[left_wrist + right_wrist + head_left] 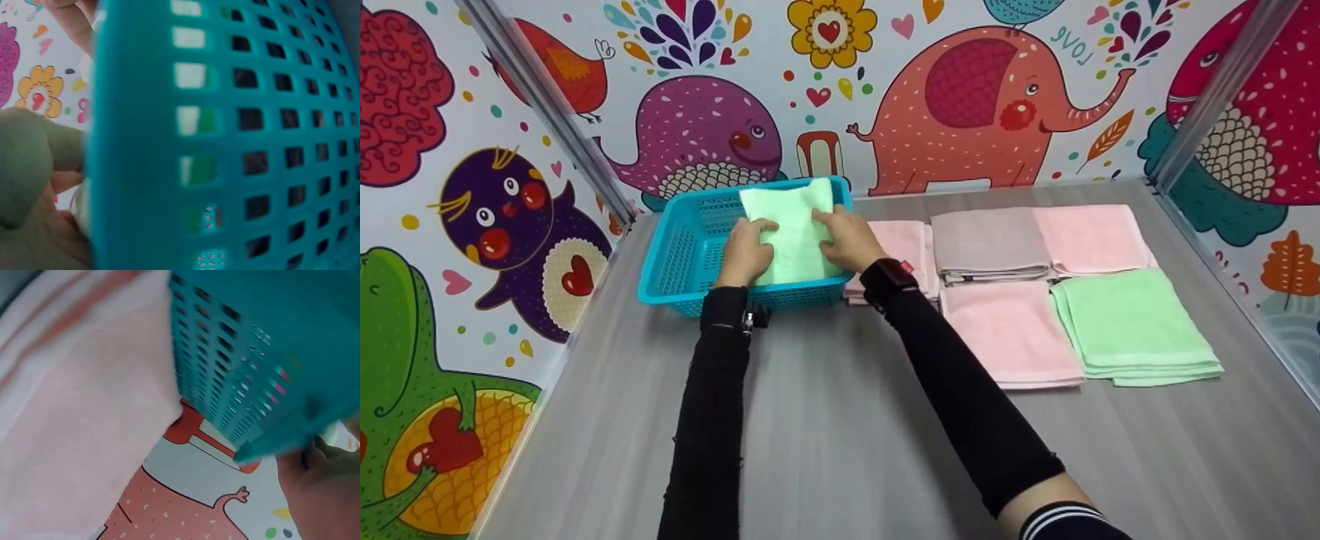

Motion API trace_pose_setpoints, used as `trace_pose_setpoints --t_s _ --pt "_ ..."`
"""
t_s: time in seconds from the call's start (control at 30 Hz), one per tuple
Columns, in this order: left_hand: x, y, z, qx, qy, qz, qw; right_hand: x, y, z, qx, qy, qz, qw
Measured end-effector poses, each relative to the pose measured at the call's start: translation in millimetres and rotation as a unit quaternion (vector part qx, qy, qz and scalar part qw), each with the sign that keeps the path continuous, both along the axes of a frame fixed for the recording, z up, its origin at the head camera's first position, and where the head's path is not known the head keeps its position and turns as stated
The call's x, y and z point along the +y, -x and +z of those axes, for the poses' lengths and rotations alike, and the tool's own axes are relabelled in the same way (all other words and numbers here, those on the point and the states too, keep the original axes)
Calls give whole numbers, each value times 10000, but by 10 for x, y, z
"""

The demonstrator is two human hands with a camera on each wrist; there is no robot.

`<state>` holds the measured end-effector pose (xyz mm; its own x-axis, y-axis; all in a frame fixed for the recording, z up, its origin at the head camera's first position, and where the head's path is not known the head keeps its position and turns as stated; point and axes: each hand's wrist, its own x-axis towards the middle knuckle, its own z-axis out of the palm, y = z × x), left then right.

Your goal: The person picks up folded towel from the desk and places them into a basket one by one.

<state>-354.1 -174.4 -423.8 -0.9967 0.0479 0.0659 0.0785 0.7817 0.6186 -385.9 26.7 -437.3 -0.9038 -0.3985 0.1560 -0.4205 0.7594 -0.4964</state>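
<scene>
One basket [802, 295] left of centre, five folded towels [994, 240] right; left hand [748, 251], right hand [851, 238] outstretched, fingers pinching one green towel [791, 236].

I have room over the tabletop [817, 427] in front of the teal basket [675, 301], between the black sleeves [703, 427], and inside its left part. The green cloth [795, 240] blocks its right, folded pink towels [898, 241] its right flank, the printed wall [810, 105] its back.
</scene>
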Motion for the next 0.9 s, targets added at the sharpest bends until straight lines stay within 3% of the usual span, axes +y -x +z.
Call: trace_pose_setpoints --t_s 0.17,0.3,0.47,0.67,0.9 --pt "-3 47 -138 -569 248 -189 9979 -115 19 -117 534 -1224 -223 9908" --pt "6 58 -198 -635 569 -272 9960 -138 17 -132 404 -1577 -265 9863" --pt "25 50 -212 -585 984 -154 9933 -140 18 -151 409 -1917 -579 9789" --pt "43 54 -200 -1105 1347 41 9847 -150 16 -119 273 -2560 -528 9649" --pt "36 100 -187 -1544 1435 -207 9773 -201 37 -102 108 -3184 -436 9469"
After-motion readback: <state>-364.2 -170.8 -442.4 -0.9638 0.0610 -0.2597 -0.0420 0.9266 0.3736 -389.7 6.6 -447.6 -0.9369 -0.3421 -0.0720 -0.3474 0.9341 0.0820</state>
